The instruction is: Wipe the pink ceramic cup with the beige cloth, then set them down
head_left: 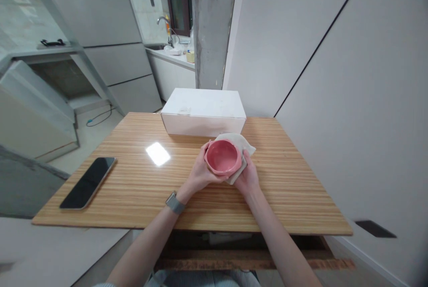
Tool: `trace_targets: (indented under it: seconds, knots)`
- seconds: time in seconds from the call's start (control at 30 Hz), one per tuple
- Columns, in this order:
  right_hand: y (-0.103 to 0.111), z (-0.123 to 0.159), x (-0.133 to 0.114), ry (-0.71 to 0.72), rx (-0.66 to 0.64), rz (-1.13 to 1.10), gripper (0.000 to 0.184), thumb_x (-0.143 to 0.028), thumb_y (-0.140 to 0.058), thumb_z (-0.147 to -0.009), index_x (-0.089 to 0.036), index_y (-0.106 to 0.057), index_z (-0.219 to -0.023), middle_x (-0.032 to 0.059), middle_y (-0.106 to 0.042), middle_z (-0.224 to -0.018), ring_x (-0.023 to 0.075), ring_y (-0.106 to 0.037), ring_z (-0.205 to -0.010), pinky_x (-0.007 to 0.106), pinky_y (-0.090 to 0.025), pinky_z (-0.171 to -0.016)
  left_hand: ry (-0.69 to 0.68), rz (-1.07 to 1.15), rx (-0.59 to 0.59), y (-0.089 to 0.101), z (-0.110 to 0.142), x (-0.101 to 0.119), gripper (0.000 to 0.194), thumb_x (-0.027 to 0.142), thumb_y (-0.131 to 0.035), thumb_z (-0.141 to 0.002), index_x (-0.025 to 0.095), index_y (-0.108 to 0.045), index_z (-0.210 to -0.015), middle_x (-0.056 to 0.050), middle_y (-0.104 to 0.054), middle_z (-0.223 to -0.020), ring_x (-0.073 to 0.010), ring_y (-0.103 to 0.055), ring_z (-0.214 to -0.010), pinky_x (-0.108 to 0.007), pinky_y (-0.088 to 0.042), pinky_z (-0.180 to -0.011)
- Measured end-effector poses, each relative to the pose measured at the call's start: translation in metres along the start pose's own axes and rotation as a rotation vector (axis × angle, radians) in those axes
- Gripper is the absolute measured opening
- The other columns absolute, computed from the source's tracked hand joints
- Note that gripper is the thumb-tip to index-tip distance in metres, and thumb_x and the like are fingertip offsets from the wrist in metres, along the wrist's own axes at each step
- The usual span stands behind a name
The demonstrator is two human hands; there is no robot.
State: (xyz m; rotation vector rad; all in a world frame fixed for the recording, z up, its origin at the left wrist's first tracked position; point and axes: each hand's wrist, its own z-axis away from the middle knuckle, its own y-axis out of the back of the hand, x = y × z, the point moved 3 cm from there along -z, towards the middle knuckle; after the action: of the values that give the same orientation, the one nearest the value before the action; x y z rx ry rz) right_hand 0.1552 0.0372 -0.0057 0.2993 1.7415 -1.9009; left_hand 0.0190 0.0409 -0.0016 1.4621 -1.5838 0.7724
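A pink bowl (223,157) is held above the middle of the wooden table (287,189), its open top facing me. My left hand (201,171) grips the bowl around its left side and lower edge. Against the bowl's right and far side lies a whitish cloth (245,143), which my right hand (248,173) pinches and presses to the outer wall. The right fingertips are partly hidden behind the cloth and bowl.
Beyond the bowl a white box (203,115) stands at the table's far edge. A dark-screened phone (88,183) lies at the left. A white wall (334,113) rises on the right, and a sink faucet (165,22) shows in the background.
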Motion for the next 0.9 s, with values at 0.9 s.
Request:
trace_targets:
  seconds: [0.9]
  knots:
    - [0.145,0.108,-0.188,0.126,0.482,1.332,0.064,-0.048,-0.067,-0.072,-0.022,-0.046,-0.125,0.008,-0.072,-0.087,0.026,-0.069,-0.078,0.04,-0.056,-0.07,0.354,0.167,0.094,-0.028,-0.015,-0.017,0.078,0.027,-0.085,-0.052,0.016,-0.051,-0.121,-0.013,-0.061,-0.123,-0.0243,-0.057,-0.113,-0.04,-0.044,-0.098]
